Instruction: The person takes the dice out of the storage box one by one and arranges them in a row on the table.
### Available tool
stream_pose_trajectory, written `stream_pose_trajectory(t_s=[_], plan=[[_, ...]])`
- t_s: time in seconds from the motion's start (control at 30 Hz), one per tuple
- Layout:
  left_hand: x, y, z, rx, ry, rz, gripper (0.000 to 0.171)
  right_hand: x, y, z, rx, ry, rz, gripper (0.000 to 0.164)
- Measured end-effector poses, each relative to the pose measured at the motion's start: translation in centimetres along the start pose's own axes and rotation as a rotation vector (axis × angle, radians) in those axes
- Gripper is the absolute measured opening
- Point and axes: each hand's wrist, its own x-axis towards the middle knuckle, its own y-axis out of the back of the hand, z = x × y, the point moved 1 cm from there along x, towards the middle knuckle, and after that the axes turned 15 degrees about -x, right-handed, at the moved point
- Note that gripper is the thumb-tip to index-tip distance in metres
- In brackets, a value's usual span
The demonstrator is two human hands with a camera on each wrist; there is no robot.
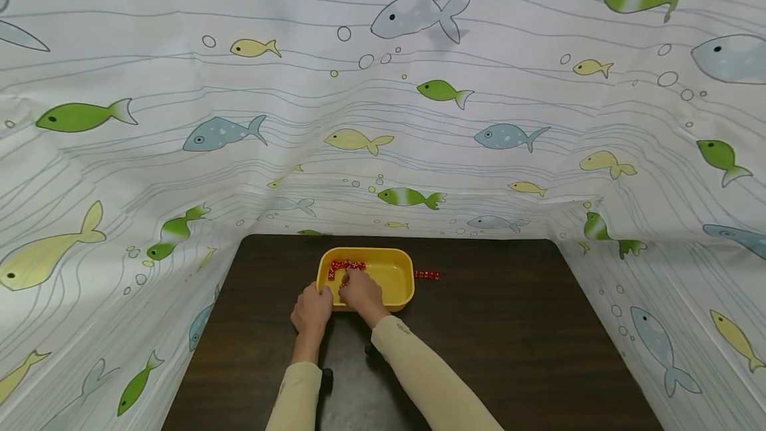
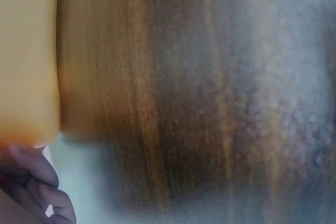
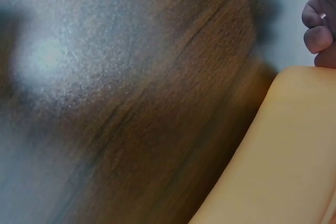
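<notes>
Fingers of my right hand point(image 1: 362, 292) were curled inside the yellow tray point(image 1: 395, 278); whether they pinched a die, I could not tell. Just beyond them, in the tray's far left part, lay the red dice point(image 1: 344, 263) in a bent line, its longer part along the far wall. My left hand point(image 1: 312, 311) gripped the tray's near left edge. One short dice row point(image 1: 427, 275) lay outside, right of the tray, nearer to my right hand.

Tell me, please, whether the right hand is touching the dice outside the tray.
Apart: the head view shows part of the yellow tray between the right hand and those red dice.
</notes>
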Motion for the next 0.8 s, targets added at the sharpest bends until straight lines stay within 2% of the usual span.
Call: stream_pose_trajectory(t_s=[0.5, 0.8], plan=[[-0.4, 0.0, 0.2, 0.018, 0.036, -0.012, 0.034, -0.9, 1.2, 0.5, 0.041, -0.005, 0.076, 0.023], [-0.4, 0.1, 0.1, 0.008, 0.012, -0.012, 0.034, -1.9, 2.5, 2.2, 0.178, 0.036, 0.129, 0.020]])
